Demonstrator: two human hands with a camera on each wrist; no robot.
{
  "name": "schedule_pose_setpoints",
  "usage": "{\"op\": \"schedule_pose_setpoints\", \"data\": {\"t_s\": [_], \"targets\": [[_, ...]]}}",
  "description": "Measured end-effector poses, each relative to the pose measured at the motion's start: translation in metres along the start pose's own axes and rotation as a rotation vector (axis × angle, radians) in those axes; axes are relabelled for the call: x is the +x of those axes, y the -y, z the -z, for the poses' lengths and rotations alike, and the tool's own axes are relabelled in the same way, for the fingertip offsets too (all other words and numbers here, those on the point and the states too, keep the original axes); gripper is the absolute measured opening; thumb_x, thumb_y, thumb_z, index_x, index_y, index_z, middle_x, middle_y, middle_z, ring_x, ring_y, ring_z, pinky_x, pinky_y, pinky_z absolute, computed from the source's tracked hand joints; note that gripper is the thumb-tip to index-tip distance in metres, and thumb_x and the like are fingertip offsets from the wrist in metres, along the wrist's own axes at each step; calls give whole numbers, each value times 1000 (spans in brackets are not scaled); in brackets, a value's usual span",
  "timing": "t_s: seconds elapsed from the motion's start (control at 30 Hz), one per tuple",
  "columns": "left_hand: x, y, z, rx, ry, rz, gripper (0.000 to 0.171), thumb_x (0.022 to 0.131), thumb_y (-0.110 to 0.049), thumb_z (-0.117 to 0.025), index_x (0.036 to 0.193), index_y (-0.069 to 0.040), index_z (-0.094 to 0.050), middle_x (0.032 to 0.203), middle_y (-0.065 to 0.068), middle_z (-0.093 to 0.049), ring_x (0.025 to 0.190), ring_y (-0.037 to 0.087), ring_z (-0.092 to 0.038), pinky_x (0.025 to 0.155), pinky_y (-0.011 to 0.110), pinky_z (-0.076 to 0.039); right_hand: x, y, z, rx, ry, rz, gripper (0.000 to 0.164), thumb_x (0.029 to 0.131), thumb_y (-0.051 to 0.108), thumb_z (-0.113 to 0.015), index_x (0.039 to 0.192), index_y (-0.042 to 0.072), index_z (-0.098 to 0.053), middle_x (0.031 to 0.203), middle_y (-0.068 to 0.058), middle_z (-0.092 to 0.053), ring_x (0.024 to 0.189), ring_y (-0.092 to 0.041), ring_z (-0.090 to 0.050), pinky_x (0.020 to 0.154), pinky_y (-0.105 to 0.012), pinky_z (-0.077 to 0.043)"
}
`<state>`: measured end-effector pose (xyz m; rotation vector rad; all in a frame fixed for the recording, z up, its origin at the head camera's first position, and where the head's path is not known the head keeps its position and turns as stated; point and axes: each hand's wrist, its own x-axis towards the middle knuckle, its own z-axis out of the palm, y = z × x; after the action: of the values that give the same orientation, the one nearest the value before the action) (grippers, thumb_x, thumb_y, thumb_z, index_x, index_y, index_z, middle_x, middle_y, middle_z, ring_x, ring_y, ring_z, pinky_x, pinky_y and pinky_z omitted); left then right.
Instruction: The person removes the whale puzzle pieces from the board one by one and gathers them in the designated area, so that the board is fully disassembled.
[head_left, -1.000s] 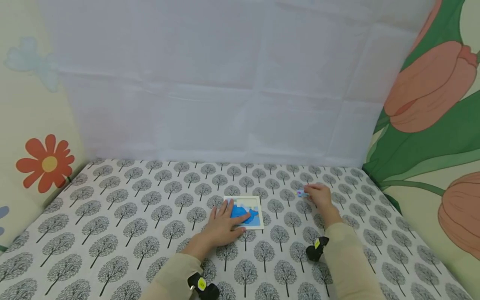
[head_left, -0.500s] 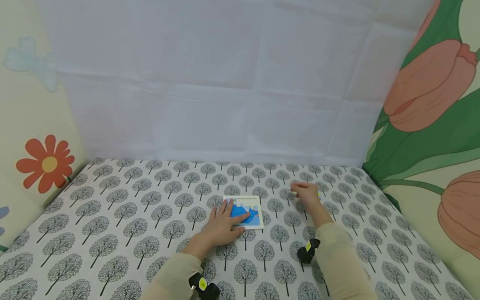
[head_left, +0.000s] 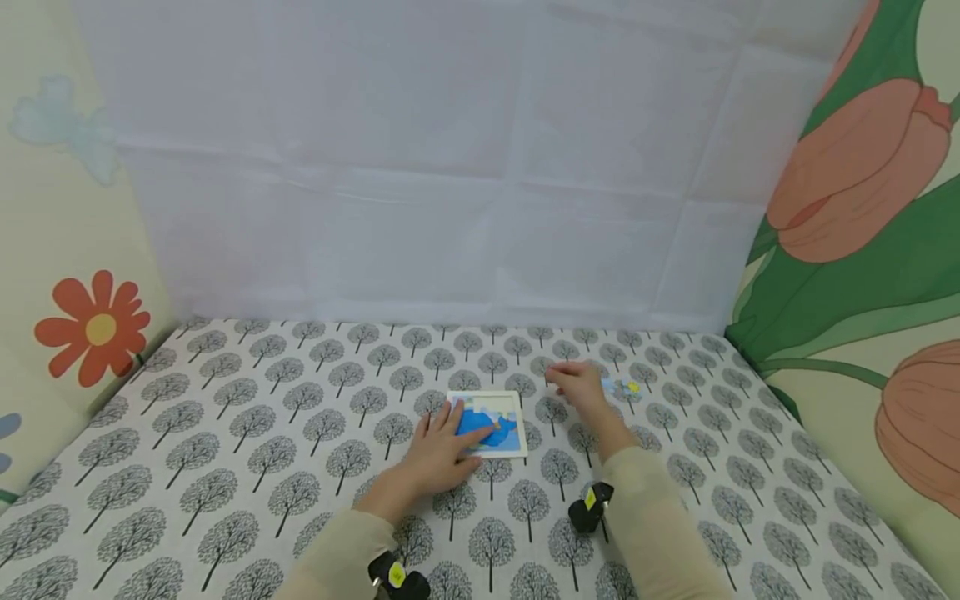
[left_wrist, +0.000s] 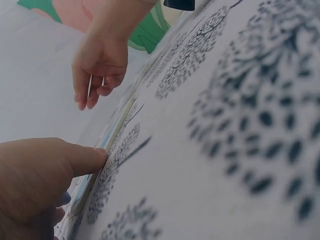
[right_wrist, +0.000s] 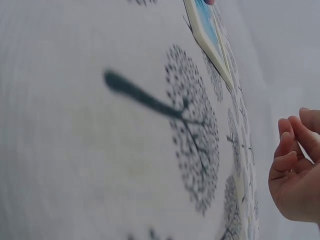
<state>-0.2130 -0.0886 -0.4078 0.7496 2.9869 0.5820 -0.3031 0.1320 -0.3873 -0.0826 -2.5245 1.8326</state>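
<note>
A small puzzle tray [head_left: 522, 427] with a white rim lies flat on the tree-print cloth. Inside it shows a blue whale picture [head_left: 472, 421], with a pale stretch along the top. My left hand [head_left: 435, 457] rests on its left side, fingers spread, thumb at the near edge. Right of the tray, my right hand [head_left: 583, 392] is raised over the cloth. Between its fingers, the left wrist view shows a thin puzzle piece [left_wrist: 89, 87] edge-on, with a second white edge beside it. From the head camera the fingers hide this piece.
Several loose puzzle pieces [head_left: 621, 387], light blue and yellow, lie on the cloth just right of my right hand. A white sheet [head_left: 450, 208] hangs behind the table. Painted walls stand at both sides.
My right hand has moved left toward the tray, carrying the piece, and the loose pieces behind it have come into view. My left hand has stayed on the tray, shifting only slightly.
</note>
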Motion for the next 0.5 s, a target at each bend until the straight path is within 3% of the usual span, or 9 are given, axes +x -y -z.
{"op": "schedule_pose_setpoints", "data": {"t_s": [0.13, 0.3, 0.5], "targets": [[-3, 0, 1, -13, -3, 17, 44, 87, -31, -50, 129, -20, -43, 138, 24, -14, 125, 40, -6, 95, 57, -8, -3, 0, -10, 1, 16, 40, 20, 81, 12, -60, 94, -4, -62, 84, -7, -61, 70, -21, -53, 60, -29, -44], [-6, 1, 1, -13, -17, 43, 46, 86, -35, -51, 129, -21, -44, 138, 23, -15, 125, 39, -7, 94, 58, -7, -6, 2, -22, -9, 35, 5, 20, 80, 13, -61, 95, 0, -63, 90, -6, -59, 74, -21, -53, 65, -28, -45], [-8, 4, 0, -13, -28, 57, 46, 85, -35, -51, 129, -20, -44, 138, 22, -16, 125, 39, -9, 94, 58, -7, -10, 6, -38, -63, 41, -17, 19, 79, 18, -63, 93, 6, -65, 86, -3, -59, 69, -15, -52, 54, -21, -42]]}}
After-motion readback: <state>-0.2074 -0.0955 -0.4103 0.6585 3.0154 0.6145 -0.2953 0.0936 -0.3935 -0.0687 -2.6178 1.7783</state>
